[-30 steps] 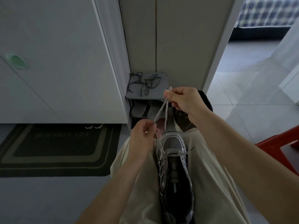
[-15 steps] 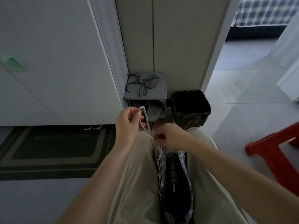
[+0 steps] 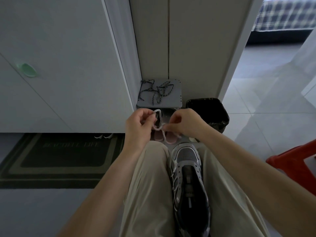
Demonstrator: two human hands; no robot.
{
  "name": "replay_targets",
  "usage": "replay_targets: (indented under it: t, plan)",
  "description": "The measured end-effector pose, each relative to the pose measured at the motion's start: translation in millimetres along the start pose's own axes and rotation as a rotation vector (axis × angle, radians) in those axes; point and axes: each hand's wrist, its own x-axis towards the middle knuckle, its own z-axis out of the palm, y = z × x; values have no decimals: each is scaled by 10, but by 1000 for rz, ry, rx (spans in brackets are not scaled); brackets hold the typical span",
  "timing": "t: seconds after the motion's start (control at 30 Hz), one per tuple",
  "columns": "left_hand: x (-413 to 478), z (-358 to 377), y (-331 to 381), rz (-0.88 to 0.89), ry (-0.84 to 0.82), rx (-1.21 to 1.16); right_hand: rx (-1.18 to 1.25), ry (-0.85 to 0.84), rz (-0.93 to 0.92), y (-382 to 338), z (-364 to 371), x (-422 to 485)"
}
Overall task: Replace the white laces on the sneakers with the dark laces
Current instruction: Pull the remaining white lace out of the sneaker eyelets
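Note:
A grey and dark sneaker [image 3: 188,182] lies between my knees, toe pointing away, its eyelets bare of lace. Above and beyond its toe, my left hand [image 3: 138,127] and my right hand [image 3: 184,123] both pinch the white lace [image 3: 159,124], which is gathered into loops between them. The dark laces [image 3: 157,92] lie tangled on top of a small grey shoe rack [image 3: 172,100] against the wall.
A black bin [image 3: 208,113] stands right of the rack. Pink slippers [image 3: 164,136] sit on the rack's lower shelf. A dark doormat [image 3: 59,159] lies to the left, a red stool [image 3: 294,161] to the right. White shoe tips [image 3: 103,135] peek from under the cabinet.
The white lace has come fully out of the sneaker. Both hands moved up and away from the shoe and now bunch the lace into loops.

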Motion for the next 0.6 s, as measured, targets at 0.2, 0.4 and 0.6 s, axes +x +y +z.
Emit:
replay_targets:
  t: [0.2,0.4,0.6]
  plan:
    - [141,85,317,83,-77,-2,62,-20,-104,45,132,83]
    - [671,-157,601,118,184,-140,-145,23,9,524,-25,229]
    - [1233,-370,518,11,393,-273,-230,82,321,1288,-514,209]
